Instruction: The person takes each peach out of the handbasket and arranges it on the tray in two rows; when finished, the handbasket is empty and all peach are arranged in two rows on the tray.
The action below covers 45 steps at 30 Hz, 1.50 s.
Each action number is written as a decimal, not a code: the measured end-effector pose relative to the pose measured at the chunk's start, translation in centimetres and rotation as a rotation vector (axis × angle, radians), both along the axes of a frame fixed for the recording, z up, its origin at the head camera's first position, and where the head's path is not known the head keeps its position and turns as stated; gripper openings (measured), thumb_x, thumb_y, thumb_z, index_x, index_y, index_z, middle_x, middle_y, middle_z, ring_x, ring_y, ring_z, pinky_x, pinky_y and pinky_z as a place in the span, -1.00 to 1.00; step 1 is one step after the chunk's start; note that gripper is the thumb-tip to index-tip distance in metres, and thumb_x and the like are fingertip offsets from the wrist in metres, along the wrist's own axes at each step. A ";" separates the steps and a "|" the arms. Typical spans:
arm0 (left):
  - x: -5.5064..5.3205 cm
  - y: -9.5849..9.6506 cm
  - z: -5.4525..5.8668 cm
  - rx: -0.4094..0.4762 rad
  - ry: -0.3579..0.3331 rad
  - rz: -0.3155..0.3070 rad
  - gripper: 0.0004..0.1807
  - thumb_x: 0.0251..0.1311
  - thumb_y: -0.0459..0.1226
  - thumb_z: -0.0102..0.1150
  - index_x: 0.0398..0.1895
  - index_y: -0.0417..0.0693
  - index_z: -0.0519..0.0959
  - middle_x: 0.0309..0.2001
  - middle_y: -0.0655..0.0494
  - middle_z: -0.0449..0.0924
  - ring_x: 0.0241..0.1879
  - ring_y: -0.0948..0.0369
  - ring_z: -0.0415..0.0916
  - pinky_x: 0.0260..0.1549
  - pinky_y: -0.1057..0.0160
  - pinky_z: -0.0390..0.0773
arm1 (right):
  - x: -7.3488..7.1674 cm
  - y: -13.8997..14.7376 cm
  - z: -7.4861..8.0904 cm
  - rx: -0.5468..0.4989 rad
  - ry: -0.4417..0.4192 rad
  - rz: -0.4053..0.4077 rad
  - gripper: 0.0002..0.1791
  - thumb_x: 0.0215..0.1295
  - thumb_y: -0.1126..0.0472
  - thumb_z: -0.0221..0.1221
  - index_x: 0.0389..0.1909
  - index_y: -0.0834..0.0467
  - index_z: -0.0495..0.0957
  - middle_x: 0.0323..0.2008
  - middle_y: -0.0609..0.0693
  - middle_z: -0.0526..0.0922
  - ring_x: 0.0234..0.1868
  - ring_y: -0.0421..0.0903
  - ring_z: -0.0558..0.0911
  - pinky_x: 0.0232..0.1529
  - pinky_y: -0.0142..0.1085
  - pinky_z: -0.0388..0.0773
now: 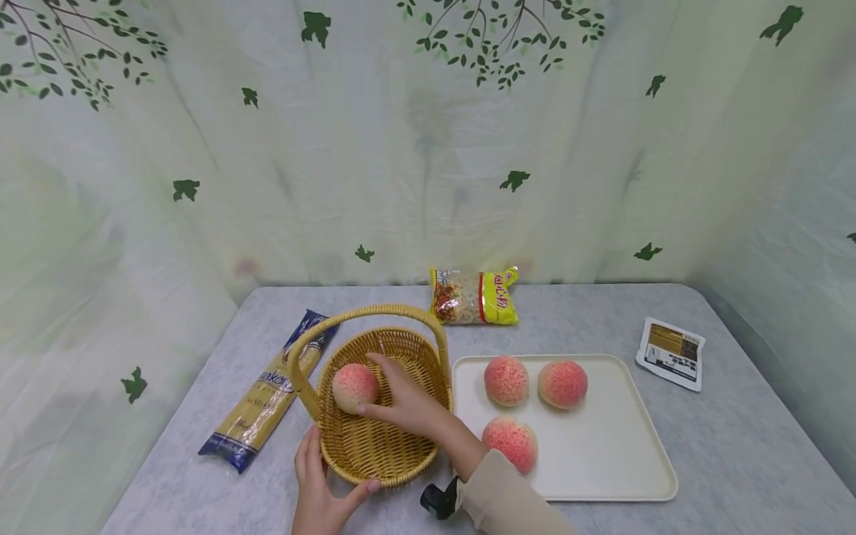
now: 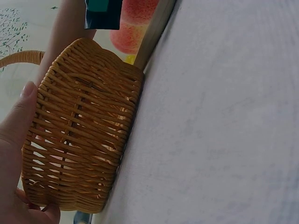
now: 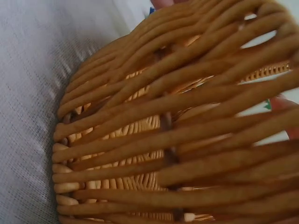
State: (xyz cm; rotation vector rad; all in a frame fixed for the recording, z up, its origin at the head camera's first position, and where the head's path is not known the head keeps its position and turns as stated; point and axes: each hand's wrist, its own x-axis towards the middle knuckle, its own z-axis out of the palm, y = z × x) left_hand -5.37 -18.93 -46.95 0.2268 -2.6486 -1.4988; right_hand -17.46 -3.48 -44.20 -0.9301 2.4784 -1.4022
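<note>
A wicker basket (image 1: 381, 446) with a tall arched handle stands on the table. My left hand (image 1: 324, 483) grips its near-left side, thumb at the front rim and fingers along the left wall. In the left wrist view the thumb lies by the rim of the woven basket (image 2: 84, 130). My right hand (image 1: 411, 401) reaches over the basket's right rim and holds a pink-and-cream peach (image 1: 353, 388) at the basket's left side, thumb and fingers about its right side. Basket weave (image 3: 163, 135) fills most of the right wrist view, hiding most of that hand.
Right of the basket, a white tray (image 1: 602, 461) bears three peaches, one partly behind my right forearm. A long noodle packet (image 1: 261, 405) lies to the left. A yellow food bag (image 1: 473, 297) is behind, and a white pouch (image 1: 671, 353) lies at the far right.
</note>
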 end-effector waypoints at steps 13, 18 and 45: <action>0.0 0.0 -0.1 0.002 0.006 -0.003 0.29 -0.21 -0.12 0.44 0.37 -0.25 -0.36 0.28 -0.26 -0.41 0.25 -0.19 -0.19 0.11 -0.18 0.08 | -1.3 -1.4 -0.4 -0.001 -0.092 0.039 -0.19 0.11 -0.06 0.21 0.33 0.03 0.07 0.26 -0.07 0.18 0.21 -0.12 0.24 0.11 -0.23 0.30; 0.0 0.0 -0.1 0.006 0.014 -0.005 0.29 -0.22 -0.12 0.44 0.37 -0.22 -0.36 0.29 -0.25 -0.42 0.26 -0.17 -0.19 0.11 -0.17 0.08 | -1.7 -1.8 -0.6 -0.006 -0.093 0.086 -0.20 0.11 -0.05 0.21 0.34 -0.02 0.09 0.27 -0.09 0.17 0.22 -0.16 0.22 0.13 -0.25 0.27; 0.0 0.1 0.1 -0.002 -0.001 -0.003 0.28 -0.21 -0.13 0.44 0.37 -0.23 -0.36 0.29 -0.25 -0.42 0.26 -0.16 -0.19 0.11 -0.15 0.08 | -0.8 -1.9 -0.7 0.028 -0.012 0.159 -0.35 -0.07 0.16 0.35 0.12 -0.07 0.37 0.08 -0.08 0.33 0.00 -0.23 0.34 -0.12 -0.39 0.38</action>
